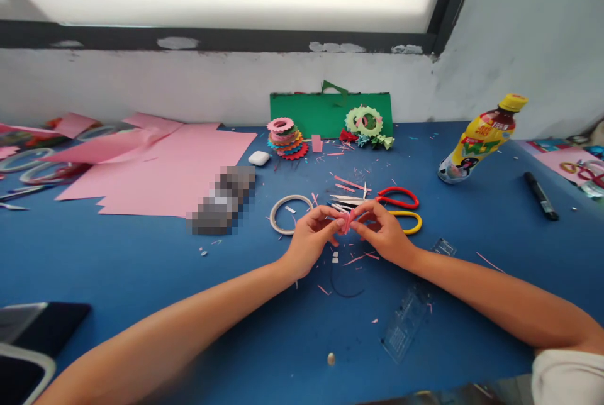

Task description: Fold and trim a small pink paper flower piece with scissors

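Observation:
A small folded piece of pink paper (348, 221) is pinched between my two hands above the blue table. My left hand (315, 233) grips its left side with thumb and fingers. From the right, my right hand (383, 232) pinches the other side. Just behind my right hand lie scissors with red handles (401, 196) and another pair with yellow handles (411, 222), their blades partly hidden by my fingers. A roll of white tape (278, 219) lies flat beside my left hand. Thin pink paper scraps (352, 183) are scattered around both hands.
Pink sheets (160, 172) spread at the left. Scalloped paper rings (287, 139) are stacked near a green card (311, 109), with paper bows (365, 139) before it. A drink bottle (481, 141) and black marker (540, 196) stand and lie right. A clear ruler (406, 326) lies in front.

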### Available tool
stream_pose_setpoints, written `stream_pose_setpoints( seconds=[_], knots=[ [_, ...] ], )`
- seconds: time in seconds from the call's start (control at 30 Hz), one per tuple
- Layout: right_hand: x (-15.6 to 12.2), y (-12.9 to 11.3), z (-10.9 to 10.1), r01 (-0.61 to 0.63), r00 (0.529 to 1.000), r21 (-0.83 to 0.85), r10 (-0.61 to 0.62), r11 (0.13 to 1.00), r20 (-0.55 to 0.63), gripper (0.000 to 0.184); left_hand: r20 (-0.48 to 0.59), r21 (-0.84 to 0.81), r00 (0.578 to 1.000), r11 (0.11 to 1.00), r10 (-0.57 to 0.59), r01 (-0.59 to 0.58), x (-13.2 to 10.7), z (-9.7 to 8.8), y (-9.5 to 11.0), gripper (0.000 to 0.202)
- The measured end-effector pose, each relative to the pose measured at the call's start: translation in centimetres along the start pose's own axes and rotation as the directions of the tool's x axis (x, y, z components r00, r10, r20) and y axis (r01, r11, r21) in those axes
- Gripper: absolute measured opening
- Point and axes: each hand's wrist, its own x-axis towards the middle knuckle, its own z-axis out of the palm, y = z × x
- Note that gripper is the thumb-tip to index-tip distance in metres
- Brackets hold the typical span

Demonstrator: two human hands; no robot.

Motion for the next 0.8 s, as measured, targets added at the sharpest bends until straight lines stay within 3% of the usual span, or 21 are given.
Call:
stream_pose_setpoints(
  seconds=[0.23,0.4,0.8],
  knots=[
    [0.29,0.16,-0.03,-0.029,0.994,0.043,0.024,0.999,0.105,0.031,0.051,0.071,0.995,0.994,0.085,-0.088,-0.17,-0.12,-0.21,0.019],
    [0.23,0.35,0.0,-0.095,0.982,0.088,0.079,0.992,0.17,0.025,0.022,0.053,0.994,0.993,0.105,-0.106,-0.19,0.05,-0.16,0.032],
    [0.57,0.73,-0.29,-0.158,0.97,0.143,0.127,0.977,0.208,0.024,0.034,0.099,0.998,0.993,0.059,-0.062,-0.14,-0.04,-0.19,0.023]
  ],
)
